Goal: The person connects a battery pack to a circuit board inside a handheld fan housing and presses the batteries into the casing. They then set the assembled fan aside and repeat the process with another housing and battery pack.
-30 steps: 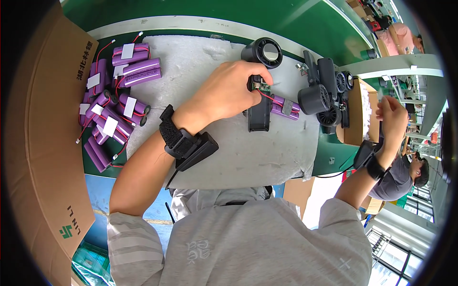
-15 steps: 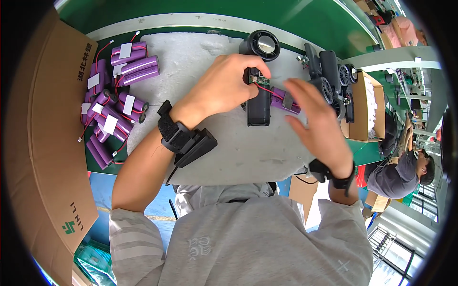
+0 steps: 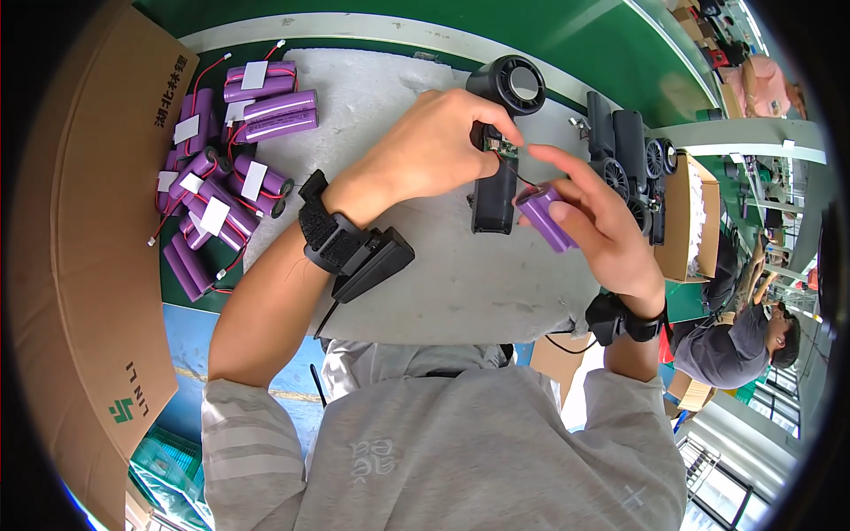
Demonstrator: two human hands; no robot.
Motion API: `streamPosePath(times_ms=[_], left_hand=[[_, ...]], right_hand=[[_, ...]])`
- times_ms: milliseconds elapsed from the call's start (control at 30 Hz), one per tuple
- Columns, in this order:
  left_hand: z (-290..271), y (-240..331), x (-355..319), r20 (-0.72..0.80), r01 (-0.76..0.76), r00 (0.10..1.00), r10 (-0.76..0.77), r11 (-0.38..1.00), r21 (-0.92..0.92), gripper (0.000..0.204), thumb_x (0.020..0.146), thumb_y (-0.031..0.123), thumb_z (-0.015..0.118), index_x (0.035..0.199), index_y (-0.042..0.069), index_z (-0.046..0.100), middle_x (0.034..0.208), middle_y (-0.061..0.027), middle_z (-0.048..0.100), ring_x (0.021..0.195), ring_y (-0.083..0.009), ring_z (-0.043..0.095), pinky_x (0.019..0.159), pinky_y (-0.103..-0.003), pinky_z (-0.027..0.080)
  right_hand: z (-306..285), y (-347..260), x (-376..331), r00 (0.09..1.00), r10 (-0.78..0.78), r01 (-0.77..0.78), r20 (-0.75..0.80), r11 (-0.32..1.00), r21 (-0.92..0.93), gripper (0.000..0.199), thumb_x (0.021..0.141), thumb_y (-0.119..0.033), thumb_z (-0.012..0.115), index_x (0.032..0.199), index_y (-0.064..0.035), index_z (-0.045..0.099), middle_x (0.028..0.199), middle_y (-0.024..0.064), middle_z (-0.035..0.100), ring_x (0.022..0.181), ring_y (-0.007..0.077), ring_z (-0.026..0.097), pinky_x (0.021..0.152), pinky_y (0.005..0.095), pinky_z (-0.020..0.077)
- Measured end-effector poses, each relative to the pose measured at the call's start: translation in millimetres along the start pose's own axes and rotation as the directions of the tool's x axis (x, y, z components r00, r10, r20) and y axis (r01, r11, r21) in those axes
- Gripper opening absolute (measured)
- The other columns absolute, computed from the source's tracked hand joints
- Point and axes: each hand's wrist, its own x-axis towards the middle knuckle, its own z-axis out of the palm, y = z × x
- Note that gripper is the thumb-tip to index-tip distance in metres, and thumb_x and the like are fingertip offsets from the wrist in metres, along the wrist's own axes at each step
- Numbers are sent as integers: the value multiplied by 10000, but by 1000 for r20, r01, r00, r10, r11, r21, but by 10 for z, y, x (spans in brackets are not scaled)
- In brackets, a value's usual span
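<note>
In the middle of the work surface lies a black handheld fan, its round head (image 3: 515, 85) with a silver disc pointing away from me. Its handle (image 3: 494, 205) is the part nearest me. My left hand (image 3: 436, 146) is closed round the neck, beside a small green circuit board (image 3: 502, 148) that shows between thumb and forefinger. Just right of the handle, my right hand (image 3: 605, 226) grips a purple battery pack (image 3: 547, 219) between thumb and fingers, tilted and lifted. A thin wire runs from the pack toward the board; its end there is partly hidden.
Several purple battery packs (image 3: 282, 115) with white labels and red leads are heaped at the left, beside a tall cardboard box (image 3: 97, 265). A pale foam mat (image 3: 398, 283) covers the bench. Black fan parts (image 3: 627, 142) and an open carton (image 3: 677, 257) stand at the right. A person (image 3: 730, 350) sits farther right.
My right hand, open half a second ago, has closed on the battery pack beside the handle and turned and raised it. My left hand keeps its hold on the fan.
</note>
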Motion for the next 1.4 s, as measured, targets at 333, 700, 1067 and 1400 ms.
streamPosePath(times_ms=[333,700,1067,1400], left_hand=[[93,-118,58,-44,-153,987,154,988,24,256,744,82,752,1000,91,751,707,-57,665,588,-95,564,564,-267,458],[110,-83,44,-54,-189,979,194,978,92,269,719,111,755,987,101,765,720,-82,701,573,-113,582,567,-263,473],[98,-145,82,-40,-186,981,191,977,100,285,717,130,716,997,92,757,793,-131,722,598,-176,642,604,-292,503],[85,-187,135,35,-236,972,234,952,196,272,778,62,690,1046,86,734,813,-160,702,608,-234,638,595,-309,496]], right_hand=[[10,219,-112,981,-88,-68,176,687,724,906,745,111,604,1514,-118,183,1342,165,435,1107,333,614,877,409,534],[107,227,-132,997,-59,70,-53,972,225,801,636,57,752,1357,-79,431,1244,82,465,1104,236,575,938,367,479],[229,356,47,977,-145,134,-159,988,-76,753,564,4,798,1260,-47,514,1215,52,508,1105,168,499,935,321,394],[222,607,223,919,-330,279,-218,931,-233,686,580,-67,843,1210,-65,570,1194,91,576,994,245,559,860,348,494]])
